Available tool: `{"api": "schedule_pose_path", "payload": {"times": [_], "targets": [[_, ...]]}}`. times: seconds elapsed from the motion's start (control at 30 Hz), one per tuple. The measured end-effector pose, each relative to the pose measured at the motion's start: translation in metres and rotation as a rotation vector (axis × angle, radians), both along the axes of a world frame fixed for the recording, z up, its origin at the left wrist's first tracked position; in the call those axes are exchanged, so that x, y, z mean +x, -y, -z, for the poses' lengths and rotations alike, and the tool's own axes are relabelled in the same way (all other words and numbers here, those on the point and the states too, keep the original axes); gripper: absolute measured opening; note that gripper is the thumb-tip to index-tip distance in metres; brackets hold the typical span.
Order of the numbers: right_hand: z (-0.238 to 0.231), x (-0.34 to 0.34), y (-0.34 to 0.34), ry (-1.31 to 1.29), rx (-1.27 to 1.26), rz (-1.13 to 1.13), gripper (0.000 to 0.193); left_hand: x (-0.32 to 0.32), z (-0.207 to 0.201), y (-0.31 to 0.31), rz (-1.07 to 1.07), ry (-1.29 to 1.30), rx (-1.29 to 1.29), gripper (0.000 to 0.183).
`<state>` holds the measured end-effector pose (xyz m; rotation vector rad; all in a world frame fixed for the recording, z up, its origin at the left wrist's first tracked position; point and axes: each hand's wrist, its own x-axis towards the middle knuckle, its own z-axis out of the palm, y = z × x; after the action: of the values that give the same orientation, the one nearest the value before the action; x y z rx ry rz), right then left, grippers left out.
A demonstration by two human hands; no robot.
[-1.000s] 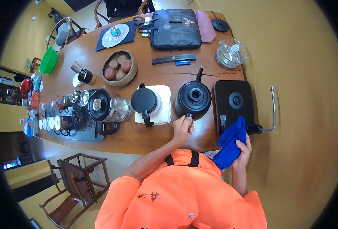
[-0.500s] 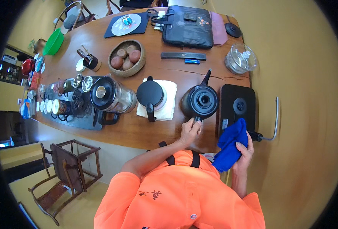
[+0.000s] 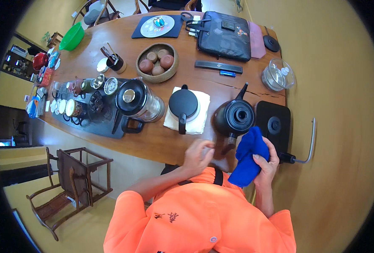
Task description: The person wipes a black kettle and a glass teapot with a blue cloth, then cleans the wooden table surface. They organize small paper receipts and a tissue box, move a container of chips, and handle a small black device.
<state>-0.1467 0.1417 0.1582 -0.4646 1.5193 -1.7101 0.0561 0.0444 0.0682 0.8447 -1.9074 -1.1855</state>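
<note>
1. Right grip (image 3: 266,165): closed around blue cloth (image 3: 249,158), cloth top beside kettle handle (image 3: 229,144); contact can't tell.
2. Left grip (image 3: 198,157): empty, loosely curled, blurred, near handle.
3. Black kettle (image 3: 234,118): upright on desk (image 3: 210,80), already off the black base (image 3: 282,113) beside it.
4. Progress: cloth in hand, kettle set down; what's left can't be judged.
5. Further left: black-lidded pot (image 3: 182,102) on white towel (image 3: 204,110).

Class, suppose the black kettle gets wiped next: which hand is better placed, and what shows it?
Probably the right hand: it holds the blue cloth close to the black kettle. The left hand shows no cloth and sits apart from the kettle's handle.
</note>
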Motion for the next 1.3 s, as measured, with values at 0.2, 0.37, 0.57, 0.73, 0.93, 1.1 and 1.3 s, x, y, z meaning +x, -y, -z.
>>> {"api": "schedule_pose_path", "payload": {"times": [0.2,0.37,0.57,0.73,0.93,1.1,1.3], "targets": [[-0.024,0.028,0.095,-0.69,-0.128,-0.415,0.045,0.049,0.026,0.049,-0.579,0.027,0.094,0.029],[0.009,0.057,0.185,-1.162,-0.093,-0.644,0.043,0.039,0.058,0.081,-0.163,-0.058,0.578,0.025],[0.016,0.108,0.196,-1.586,-0.141,-0.748,0.036,0.036,0.059,0.083,-0.054,-0.18,0.79,0.022],[0.021,0.116,0.248,-1.543,-0.076,-0.845,0.032,0.039,0.055,0.085,-0.051,-0.209,0.732,0.023],[0.065,0.075,0.231,-0.971,0.099,-0.44,0.04,0.036,0.068,0.082,-0.072,-0.216,0.779,0.021],[0.087,0.106,0.146,-0.848,0.013,-0.248,0.052,0.038,0.074,0.083,-0.097,-0.24,0.662,0.025],[0.063,0.107,0.133,-0.915,-0.004,-0.328,0.047,0.043,0.052,0.082,-0.149,-0.373,0.821,0.016]]}}
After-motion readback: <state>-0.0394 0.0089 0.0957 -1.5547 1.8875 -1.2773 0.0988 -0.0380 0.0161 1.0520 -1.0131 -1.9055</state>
